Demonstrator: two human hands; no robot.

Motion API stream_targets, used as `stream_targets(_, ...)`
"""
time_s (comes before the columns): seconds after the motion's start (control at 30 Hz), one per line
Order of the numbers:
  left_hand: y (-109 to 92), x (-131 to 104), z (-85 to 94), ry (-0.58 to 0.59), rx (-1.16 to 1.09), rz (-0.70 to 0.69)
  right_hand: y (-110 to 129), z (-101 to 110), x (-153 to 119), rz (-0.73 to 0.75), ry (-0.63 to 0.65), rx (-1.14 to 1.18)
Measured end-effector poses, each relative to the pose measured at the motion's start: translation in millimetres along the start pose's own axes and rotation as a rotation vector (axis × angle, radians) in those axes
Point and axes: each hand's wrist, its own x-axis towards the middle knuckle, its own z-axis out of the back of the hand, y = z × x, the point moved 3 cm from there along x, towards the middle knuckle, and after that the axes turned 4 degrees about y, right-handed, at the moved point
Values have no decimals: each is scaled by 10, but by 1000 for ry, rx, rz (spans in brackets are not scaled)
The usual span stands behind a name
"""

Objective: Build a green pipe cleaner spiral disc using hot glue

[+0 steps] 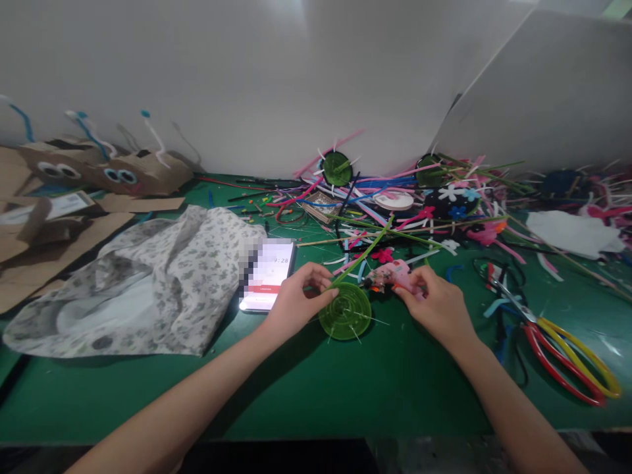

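A round disc of coiled green strips (344, 324) lies on the table with thin clear strands sticking out around its rim. My left hand (301, 296) is closed at the disc's upper left edge, pinching a long green pipe cleaner (368, 251) that slants up to the right. Just right of the disc, my right hand (439, 306) grips what looks like a pink hot glue gun (395, 273), its dark, messy tip pointing left towards the disc. Part of its body is hidden by my fingers.
Left of my hands are a lit phone (269, 273) and a floral cloth (172, 276). Red-and-yellow-handled scissors (563, 352) lie at the right. A tangle of pipe cleaners (365, 197) stretches along the wall. Cardboard figures with googly eyes (141, 171) stand at the back left.
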Motion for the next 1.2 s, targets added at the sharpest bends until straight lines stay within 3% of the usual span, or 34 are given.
stream_targets(1.2, -1, 3, -7, 11, 3, 7, -49, 19, -12, 33, -100, 21)
